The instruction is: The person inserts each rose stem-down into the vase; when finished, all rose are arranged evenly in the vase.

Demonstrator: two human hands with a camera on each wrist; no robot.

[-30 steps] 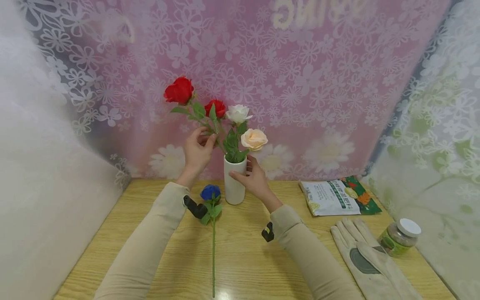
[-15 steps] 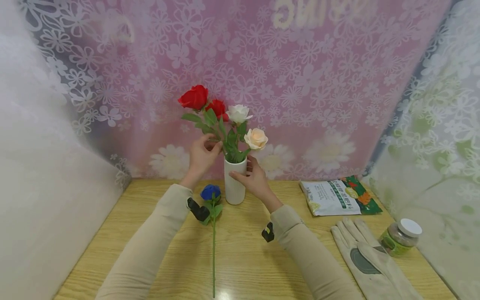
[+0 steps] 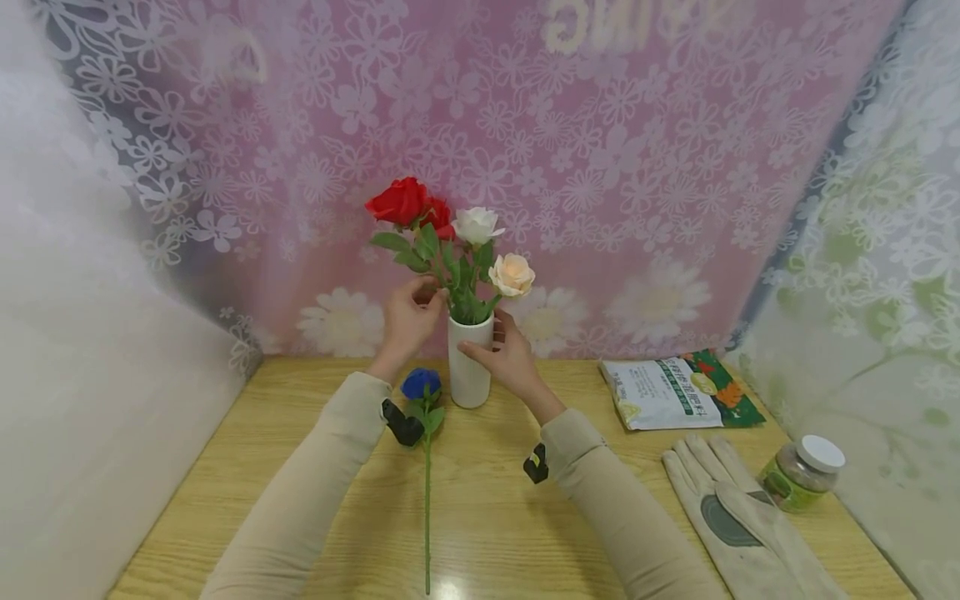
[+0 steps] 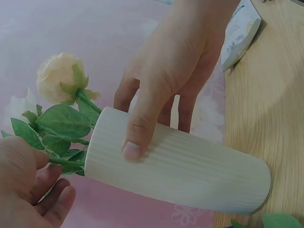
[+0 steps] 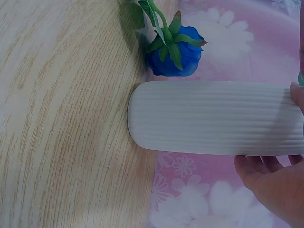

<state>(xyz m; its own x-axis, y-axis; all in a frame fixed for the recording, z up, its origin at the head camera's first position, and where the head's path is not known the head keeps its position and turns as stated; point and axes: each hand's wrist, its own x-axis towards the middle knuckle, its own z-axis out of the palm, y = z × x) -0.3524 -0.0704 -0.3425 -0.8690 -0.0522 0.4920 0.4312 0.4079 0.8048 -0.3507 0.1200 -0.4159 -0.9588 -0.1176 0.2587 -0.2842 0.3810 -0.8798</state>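
Observation:
A white ribbed vase (image 3: 468, 375) stands upright on the table, holding a white rose (image 3: 477, 225), a peach rose (image 3: 512, 276) and a red rose (image 3: 441, 218) behind. My right hand (image 3: 513, 362) grips the vase near its top, thumb across the front. Left of the rim, my left hand (image 3: 408, 323) pinches the stem of the nearer red rose (image 3: 397, 202). In the left wrist view, a green stem (image 4: 69, 162) runs from the fingers of the left hand (image 4: 21, 178) into the vase mouth. The stem ends inside are hidden.
A blue rose (image 3: 422, 385) lies on the table (image 3: 487, 517) beside the vase, its long stem toward me. To the right are a white and green printed bag (image 3: 667, 392), pale gloves (image 3: 727, 525) and a white-lidded jar (image 3: 802, 475). A floral curtain (image 3: 600, 167) hangs behind.
My left hand has moved right and slightly down toward the vase, lowering the red rose and bringing its bloom against the other red one. The right hand has stayed on the vase.

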